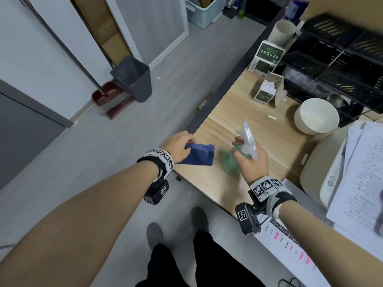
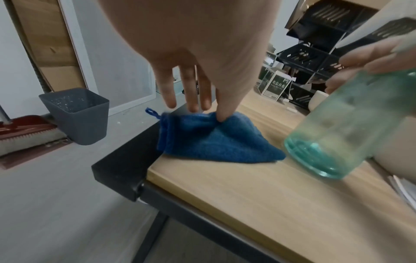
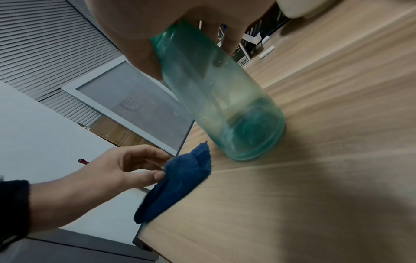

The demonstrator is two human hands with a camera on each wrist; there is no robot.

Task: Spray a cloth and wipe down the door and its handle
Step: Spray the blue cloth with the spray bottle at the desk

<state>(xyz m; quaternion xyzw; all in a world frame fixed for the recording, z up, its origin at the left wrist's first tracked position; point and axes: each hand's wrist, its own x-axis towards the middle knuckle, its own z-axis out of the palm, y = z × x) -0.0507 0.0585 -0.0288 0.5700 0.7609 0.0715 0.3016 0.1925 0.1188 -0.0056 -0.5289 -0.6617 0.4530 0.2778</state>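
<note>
A blue cloth (image 1: 199,157) (image 2: 213,142) (image 3: 178,181) lies bunched on the near-left corner of the wooden table (image 1: 259,125). My left hand (image 1: 189,143) (image 2: 209,113) (image 3: 157,169) pinches its raised fold between thumb and fingers. To the right, my right hand (image 1: 246,160) (image 3: 157,44) grips the neck of a translucent green spray bottle (image 1: 230,162) (image 2: 344,131) (image 3: 220,99) with a clear trigger head. The bottle is tilted, with its base close over the table beside the cloth. I cannot tell if the base touches the wood. No door handle is in view.
On the floor to the left stand a grey bin (image 1: 132,79) and a red broom with dustpan (image 1: 107,94), with a white-framed frosted panel (image 1: 153,27) behind them. The table's far side holds a white bowl (image 1: 316,116), green boxes (image 1: 267,56), a black rack (image 1: 342,59) and a printer with papers (image 1: 331,172).
</note>
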